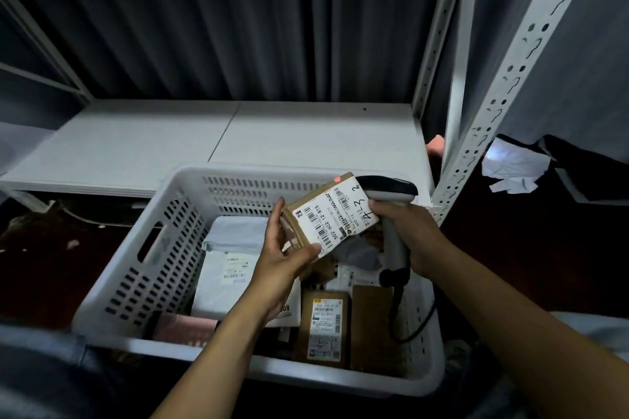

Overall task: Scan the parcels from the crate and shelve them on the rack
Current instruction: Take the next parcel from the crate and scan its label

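Left grip (pixel 282 255) pinches brown cardboard parcel (pixel 335 214) mid-frame, label tilted up for scanning; right grip (pixel 405 231) clamped round grey handheld scanner (pixel 394 245).

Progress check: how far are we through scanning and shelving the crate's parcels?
Done: no parcel shows on the white metal rack shelf. In hand: the left hand holds a small brown label-covered cardboard parcel; the right hand grips a grey handheld scanner, its red dot on the parcel's corner. Left: several parcels lie in the white perforated plastic crate.
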`<state>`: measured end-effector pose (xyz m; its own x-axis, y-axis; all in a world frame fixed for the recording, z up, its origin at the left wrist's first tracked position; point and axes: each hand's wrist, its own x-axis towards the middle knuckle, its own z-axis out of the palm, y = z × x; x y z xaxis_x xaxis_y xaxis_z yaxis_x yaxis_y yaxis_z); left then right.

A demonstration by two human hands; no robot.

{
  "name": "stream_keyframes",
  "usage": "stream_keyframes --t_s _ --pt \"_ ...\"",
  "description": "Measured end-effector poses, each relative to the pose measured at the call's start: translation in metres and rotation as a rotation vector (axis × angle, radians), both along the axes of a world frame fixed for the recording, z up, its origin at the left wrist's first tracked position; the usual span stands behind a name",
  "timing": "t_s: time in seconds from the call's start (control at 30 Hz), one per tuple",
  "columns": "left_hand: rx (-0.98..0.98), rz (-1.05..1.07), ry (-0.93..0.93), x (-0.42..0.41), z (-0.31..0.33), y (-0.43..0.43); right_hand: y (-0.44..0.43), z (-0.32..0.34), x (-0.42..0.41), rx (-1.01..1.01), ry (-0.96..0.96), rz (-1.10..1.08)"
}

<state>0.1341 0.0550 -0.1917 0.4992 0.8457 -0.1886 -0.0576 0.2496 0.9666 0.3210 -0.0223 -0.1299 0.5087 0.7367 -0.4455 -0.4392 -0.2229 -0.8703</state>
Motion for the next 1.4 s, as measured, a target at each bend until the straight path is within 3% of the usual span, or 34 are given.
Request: stream_keyframes --t_s 0.2,0.3,0.47,0.7,1.4 --pt "0.007 0.139 0.134 -0.013 -0.002 0.020 0.002 0.003 0.004 -0.091 -0.309 0.059" --pt "0.058 0.194 0.248 -0.027 -0.006 0.029 0.001 0.007 0.001 -0.089 -0.474 0.270" --pt "0.099 0.207 0.327 -0.048 -0.013 0.039 -0.004 0.015 -0.012 -0.127 -0.970 0.696" --pt "0.149 0.184 0.398 -0.061 -0.015 0.040 -0.007 0.020 -0.010 -0.092 -1.025 0.706" --pt "0.075 0.159 0.371 -0.055 -0.013 0.039 -0.005 0.023 -0.005 -0.067 -1.066 0.701"
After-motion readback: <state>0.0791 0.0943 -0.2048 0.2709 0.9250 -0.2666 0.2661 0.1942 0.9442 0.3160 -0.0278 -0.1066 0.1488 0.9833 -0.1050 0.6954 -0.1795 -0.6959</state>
